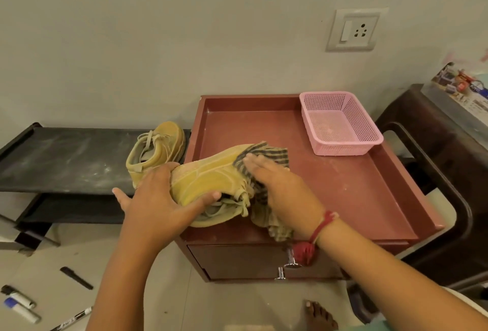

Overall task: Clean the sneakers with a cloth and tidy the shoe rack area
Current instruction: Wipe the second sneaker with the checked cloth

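Observation:
A yellow sneaker (208,177) lies on its side across the front left corner of the reddish cabinet top (343,185). My left hand (158,198) grips its heel end, thumb curled over the collar. My right hand (280,185) lies flat with straight fingers on a striped grey-and-tan cloth (266,157), pressing it against the sneaker's toe; the cloth's tail hangs down under my wrist. The second yellow sneaker (158,148) stands on the dusty black shoe rack (60,159), just left of the cabinet.
A pink plastic basket (340,122) sits at the cabinet's back right. A dark chair (435,167) stands to the right. Markers (19,304) and a black comb (76,278) lie on the floor at the left. A bare foot (319,315) is below the cabinet.

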`<state>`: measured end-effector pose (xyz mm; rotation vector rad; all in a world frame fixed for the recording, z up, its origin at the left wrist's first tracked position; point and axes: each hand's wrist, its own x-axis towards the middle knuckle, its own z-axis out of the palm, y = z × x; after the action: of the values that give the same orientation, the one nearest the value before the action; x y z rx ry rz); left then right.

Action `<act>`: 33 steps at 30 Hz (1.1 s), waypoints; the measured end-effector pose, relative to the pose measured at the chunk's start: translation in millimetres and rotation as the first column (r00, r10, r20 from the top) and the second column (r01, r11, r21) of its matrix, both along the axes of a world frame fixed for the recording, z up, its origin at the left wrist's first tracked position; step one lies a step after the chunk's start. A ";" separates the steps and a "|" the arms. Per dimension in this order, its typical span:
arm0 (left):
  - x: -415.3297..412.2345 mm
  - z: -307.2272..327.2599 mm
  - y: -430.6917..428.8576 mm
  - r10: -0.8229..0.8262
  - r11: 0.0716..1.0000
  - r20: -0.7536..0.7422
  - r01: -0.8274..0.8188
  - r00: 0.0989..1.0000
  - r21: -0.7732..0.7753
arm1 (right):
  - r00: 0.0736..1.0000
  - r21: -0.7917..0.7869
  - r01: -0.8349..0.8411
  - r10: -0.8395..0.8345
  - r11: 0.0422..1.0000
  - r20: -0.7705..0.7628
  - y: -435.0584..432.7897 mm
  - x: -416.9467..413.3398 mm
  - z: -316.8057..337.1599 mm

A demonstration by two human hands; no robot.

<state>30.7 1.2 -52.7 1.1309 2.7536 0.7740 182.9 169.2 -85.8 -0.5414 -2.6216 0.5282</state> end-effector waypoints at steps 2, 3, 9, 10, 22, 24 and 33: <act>-1.0 1.2 1.5 0.015 1.000 0.011 -0.015 1.000 0.006 | 0.999 -0.100 0.030 -0.032 0.994 -0.019 2.5 -1.4 3.6; -1.4 1.3 1.5 0.018 1.000 0.013 -0.018 1.000 0.012 | 0.998 -0.156 -0.006 -0.005 0.988 -0.067 -4.5 -0.6 6.5; -1.7 -0.1 1.5 0.006 1.000 -0.034 -0.007 0.999 -0.014 | 0.990 -0.216 -0.108 0.086 0.970 -0.108 -10.4 8.5 -3.3; -1.9 0.3 2.0 0.010 1.000 -0.032 -0.011 0.999 -0.014 | 0.993 -0.241 -0.063 0.038 0.968 -0.109 -4.9 7.5 -3.1; -3.5 -0.4 1.1 0.001 1.000 -0.044 -0.001 0.999 -0.008 | 0.980 -0.273 -0.155 0.113 0.949 -0.165 -14.5 0.4 0.7; -3.2 -1.4 -0.3 -0.006 1.000 -0.056 0.005 0.998 -0.010 | 0.953 -0.286 -0.277 0.225 0.917 -0.201 -29.8 7.1 0.4; -2.4 -2.1 -0.2 -0.006 1.000 -0.072 0.005 0.997 -0.013 | 0.966 -0.344 -0.218 0.151 0.913 -0.211 -30.5 2.7 4.6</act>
<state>28.3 1.0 -54.9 1.1862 2.8080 0.7285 185.7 138.7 -81.1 -0.3330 -2.4213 1.0886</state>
